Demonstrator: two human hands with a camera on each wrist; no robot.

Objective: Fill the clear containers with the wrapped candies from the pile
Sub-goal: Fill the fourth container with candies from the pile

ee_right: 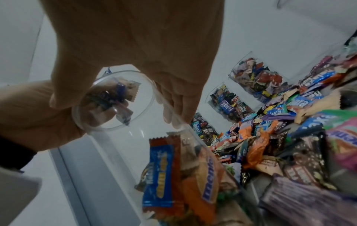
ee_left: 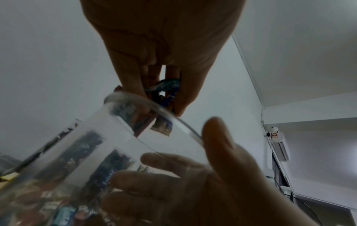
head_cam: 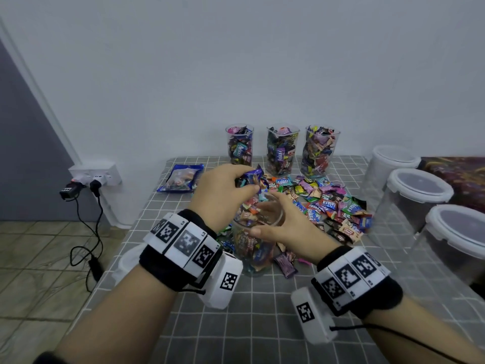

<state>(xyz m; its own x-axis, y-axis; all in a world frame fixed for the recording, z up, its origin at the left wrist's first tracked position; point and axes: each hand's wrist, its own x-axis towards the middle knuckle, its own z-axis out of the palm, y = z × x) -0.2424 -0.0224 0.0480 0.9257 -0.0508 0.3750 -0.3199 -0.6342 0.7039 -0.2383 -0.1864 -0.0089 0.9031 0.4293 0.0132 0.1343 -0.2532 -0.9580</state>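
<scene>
From the head view, my left hand (head_cam: 223, 195) hovers over the mouth of the clear plastic cup (head_cam: 256, 248), its fingers closed around a bunch of wrapped candies (head_cam: 249, 177). My right hand (head_cam: 282, 229) wraps the cup near its rim, fingers curled round the wall. The cup stands mid-counter on the grey checked cloth (head_cam: 262, 324) and is partly filled. The loose candy pile (head_cam: 328, 203) spreads beside it toward the right edge; three full clear cups (head_cam: 282, 151) line the far edge.

From the left wrist view, the fingers (ee_left: 133, 79) pinch blue-wrapped candies (ee_left: 166, 90) just above the cup rim (ee_left: 173, 120).

From the right wrist view, my right hand (ee_right: 154, 45) grips the cup (ee_right: 119, 107), with orange and blue wrappers (ee_right: 160, 168) inside.
</scene>
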